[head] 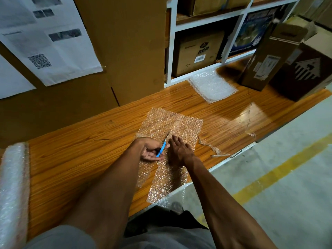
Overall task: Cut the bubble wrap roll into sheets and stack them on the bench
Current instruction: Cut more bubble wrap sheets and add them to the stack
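Bubble wrap piece [172, 126] lies on the table [75, 159], long axis running away from the person; left hand [152, 151] grips blue scissors [161, 150] pointing along it, right hand [179, 150] beside them pressing fingers flat.

Bare forearms; grey garment [71, 238] at the frame's bottom.

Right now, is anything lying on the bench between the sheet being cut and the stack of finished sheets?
Nothing visible does. Only bare wood of the bench separates the sheet from the stack; the cardboard boxes stand farther right.
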The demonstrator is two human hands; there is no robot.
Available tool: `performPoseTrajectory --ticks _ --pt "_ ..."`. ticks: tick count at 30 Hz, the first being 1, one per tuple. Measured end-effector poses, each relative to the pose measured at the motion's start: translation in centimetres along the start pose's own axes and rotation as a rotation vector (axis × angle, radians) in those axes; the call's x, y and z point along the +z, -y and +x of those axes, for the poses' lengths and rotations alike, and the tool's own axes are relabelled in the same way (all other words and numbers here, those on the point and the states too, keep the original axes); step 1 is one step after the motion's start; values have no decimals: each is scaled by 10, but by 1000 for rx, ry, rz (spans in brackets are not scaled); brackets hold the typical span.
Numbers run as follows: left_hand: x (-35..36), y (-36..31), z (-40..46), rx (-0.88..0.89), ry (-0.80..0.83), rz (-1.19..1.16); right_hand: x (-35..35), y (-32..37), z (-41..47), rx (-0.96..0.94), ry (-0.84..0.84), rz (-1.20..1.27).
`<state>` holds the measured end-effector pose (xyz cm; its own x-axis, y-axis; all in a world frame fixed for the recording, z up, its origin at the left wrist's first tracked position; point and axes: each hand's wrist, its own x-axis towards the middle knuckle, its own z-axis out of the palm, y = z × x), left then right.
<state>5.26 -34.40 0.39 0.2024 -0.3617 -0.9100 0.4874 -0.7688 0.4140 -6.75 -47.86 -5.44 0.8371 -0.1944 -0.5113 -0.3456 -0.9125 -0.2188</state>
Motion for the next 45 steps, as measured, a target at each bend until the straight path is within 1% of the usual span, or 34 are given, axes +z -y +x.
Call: performPoseTrajectory --ticks 11,13,15,17,19,25,31,36,40,45 --pt "2 -1 12 47 14 -146 2 -6 5 19 2 -14" --pt "2 -2 12 29 25 -158 3 -7 8 19 -29 4" --pt "3 -5 9 8 35 -159 6 -11 13 29 -94 48" --pt "3 -8 7 -14 28 -98 8 -15 17 30 -130 37" --pt "3 -11 6 -27 30 -61 9 -17 16 11 -130 13" --pt "5 -20 9 -26 32 -62 11 -18 20 14 -131 4" --pt "5 -17 22 46 3 -162 4 -18 19 13 -111 51" --pt "6 -22 21 21 38 -147 -7 -16 15 27 -88 25" --pt "9 -30 14 5 28 -90 -12 -18 15 25 -143 13" --pt "6 -36 16 -14 40 -48 -11 -22 17 23 -263 53"
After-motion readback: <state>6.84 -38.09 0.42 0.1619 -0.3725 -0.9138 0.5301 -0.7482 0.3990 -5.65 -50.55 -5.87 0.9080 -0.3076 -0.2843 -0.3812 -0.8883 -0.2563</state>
